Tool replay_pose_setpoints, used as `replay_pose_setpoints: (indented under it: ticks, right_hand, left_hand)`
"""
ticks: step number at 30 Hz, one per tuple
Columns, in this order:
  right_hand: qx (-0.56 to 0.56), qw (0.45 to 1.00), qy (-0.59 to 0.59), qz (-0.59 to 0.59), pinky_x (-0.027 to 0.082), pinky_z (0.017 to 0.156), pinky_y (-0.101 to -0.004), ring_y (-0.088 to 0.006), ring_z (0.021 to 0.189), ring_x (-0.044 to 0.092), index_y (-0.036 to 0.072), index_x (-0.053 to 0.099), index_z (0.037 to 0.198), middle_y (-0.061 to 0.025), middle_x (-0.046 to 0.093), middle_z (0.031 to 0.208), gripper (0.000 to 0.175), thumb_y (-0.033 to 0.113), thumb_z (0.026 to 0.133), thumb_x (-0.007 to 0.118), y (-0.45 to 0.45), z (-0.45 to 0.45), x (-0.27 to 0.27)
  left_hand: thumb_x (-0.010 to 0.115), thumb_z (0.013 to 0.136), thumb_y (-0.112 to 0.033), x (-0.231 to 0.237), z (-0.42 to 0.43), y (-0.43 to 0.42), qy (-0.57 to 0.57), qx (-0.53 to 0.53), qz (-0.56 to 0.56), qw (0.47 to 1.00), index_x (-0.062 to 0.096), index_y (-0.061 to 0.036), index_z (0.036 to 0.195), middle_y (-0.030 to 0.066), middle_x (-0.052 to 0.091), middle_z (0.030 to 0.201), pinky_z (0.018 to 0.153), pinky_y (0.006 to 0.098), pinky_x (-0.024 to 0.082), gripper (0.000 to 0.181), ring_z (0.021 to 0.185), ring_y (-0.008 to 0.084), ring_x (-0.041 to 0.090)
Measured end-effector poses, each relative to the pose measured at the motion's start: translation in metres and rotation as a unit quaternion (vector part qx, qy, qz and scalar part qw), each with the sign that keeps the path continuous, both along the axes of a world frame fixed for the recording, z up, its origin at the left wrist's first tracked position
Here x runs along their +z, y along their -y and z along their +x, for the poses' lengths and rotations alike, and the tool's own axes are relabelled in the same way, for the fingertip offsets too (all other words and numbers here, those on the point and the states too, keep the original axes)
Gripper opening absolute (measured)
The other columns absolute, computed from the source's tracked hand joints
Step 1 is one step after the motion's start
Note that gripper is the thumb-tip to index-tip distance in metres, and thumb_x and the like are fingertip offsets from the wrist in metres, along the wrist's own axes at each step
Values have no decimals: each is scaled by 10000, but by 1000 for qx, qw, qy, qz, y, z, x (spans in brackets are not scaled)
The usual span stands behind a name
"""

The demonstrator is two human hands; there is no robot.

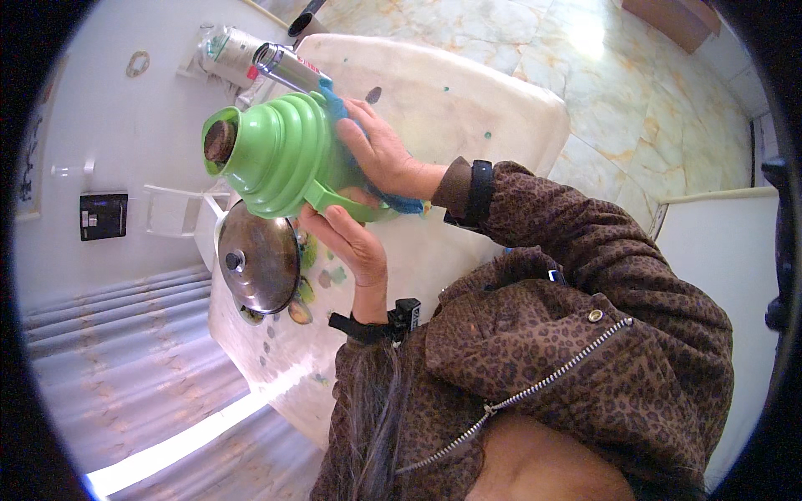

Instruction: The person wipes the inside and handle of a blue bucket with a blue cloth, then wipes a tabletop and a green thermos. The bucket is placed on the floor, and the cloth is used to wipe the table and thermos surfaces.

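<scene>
A green plastic vacuum jug (276, 156) with ribbed shoulders and a brown cork stopper (220, 141) in its mouth is held above the table, tilted towards the far left. My left hand (351, 241) grips the jug's green handle (332, 200). My right hand (385, 150) holds a blue cloth (401, 201) against the side of the jug. The cloth's upper end shows beyond my right fingers. Part of the jug's body is hidden behind my right hand and the cloth. Just beyond the jug lies or stands a steel flask (291, 67) with its mouth uncovered.
A domed metal lid (260, 257) with a black knob covers a dish on the table's left side. The table (463, 106) has a pale, patterned cover. Behind the flask is a plastic-wrapped package (229, 56). A white chair (172, 211) and a curtain (125, 332) are at the left.
</scene>
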State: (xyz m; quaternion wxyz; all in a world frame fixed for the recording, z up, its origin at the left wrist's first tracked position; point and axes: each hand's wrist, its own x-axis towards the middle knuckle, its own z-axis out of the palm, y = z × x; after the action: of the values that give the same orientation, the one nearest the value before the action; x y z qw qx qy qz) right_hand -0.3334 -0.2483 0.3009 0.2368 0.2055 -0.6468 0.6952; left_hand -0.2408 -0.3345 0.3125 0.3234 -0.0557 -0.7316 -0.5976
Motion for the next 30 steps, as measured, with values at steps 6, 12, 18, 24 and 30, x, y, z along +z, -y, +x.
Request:
replay_pose_setpoints:
  ticks: [6,12,18,24,30]
  right_hand:
    - [76,959,158,222,442,816,-491,-459,914,567,-23,554,1082,-295,597,986,453,352,976,321,-24,-40,-75]
    - [90,929,240,267,445,741,-482,-471,818,575,-44,575,883,-308,602,832,485,351,980,311,-32,-42,-111]
    - [172,977,108,67,458,737,-393,-278,735,594,-58,585,933,-249,606,789,500,364,996,325,-30,-69,-40]
    - [155,983,79,61,463,737,-422,-296,708,591,-54,593,849,-226,611,769,500,375,971,368,0,-102,-41]
    - [151,916,158,337,475,750,-478,-422,844,608,-17,555,897,-266,625,872,342,265,940,366,-24,-94,-117]
  left_hand:
    - [305,1016,-306,-11,-12,-7,-73,-85,-2,994,221,-54,1193,121,467,736,520,308,463,319,572,175,457]
    - [310,1014,-313,-13,-12,-7,-72,-72,-13,995,226,-56,1180,125,469,756,519,302,458,317,582,176,456]
    - [298,1013,-348,-15,-10,-6,-46,-51,-10,998,221,-80,1190,131,459,764,531,334,452,331,597,192,444]
    - [302,1007,-386,-16,-12,-6,-37,-32,-9,999,213,-95,1192,122,450,747,520,320,444,355,592,185,437]
    - [308,1002,-410,-17,-15,-7,-55,-43,-11,997,211,-97,1187,112,446,732,493,297,440,377,573,167,431]
